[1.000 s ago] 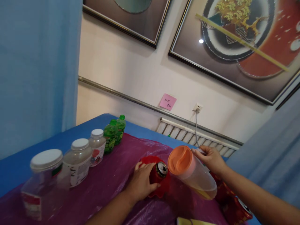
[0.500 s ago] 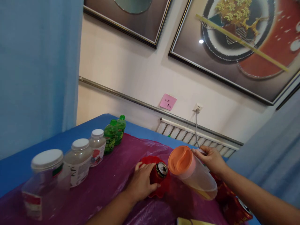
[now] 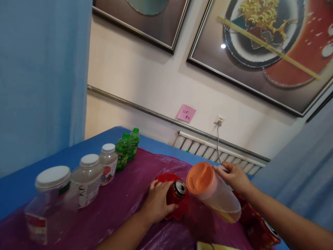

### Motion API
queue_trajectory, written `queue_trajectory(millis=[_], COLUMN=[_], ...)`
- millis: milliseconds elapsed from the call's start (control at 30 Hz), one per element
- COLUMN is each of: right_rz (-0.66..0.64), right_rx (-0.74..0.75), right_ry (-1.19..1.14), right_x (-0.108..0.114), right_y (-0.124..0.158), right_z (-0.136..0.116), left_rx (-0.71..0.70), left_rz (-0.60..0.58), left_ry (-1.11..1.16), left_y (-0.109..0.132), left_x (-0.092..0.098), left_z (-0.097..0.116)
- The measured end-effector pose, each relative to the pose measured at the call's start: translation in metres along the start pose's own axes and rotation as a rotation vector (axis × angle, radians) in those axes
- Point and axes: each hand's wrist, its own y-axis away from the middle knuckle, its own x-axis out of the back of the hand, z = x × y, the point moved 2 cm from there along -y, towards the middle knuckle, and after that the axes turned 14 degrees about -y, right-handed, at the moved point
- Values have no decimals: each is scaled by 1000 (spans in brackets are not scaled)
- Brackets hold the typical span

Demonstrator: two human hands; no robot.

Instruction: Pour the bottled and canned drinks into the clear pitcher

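Observation:
My left hand (image 3: 157, 203) is closed around a dark red drink can (image 3: 174, 195) with an opened top. The can stands over a red scalloped dish (image 3: 184, 208), tilted toward the right. My right hand (image 3: 235, 177) grips the handle side of a clear pitcher (image 3: 221, 203). The pitcher leans left, and its orange lid (image 3: 200, 177) faces the can's opening, with a small gap between them. A little yellowish liquid lies at the low end of the pitcher. My fingers hide most of the pitcher's handle.
A row on the left holds clear jars with white lids (image 3: 90, 180) and green bottles (image 3: 122, 151). Red packages (image 3: 262, 232) lie under my right forearm. Purple plastic sheeting (image 3: 125, 208) covers the blue table (image 3: 104, 137). A yellow item (image 3: 213, 246) shows at the bottom edge.

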Motion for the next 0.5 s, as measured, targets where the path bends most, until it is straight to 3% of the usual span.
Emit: queue_trajectory(millis=[500], right_rz=[-5], right_rx=[-1], right_ry=[36], right_x=[-1], right_y=[2], right_z=[-4], left_rx=[11], left_rz=[-6], left_ry=[-1], left_y=[1], left_x=[0], left_z=[0])
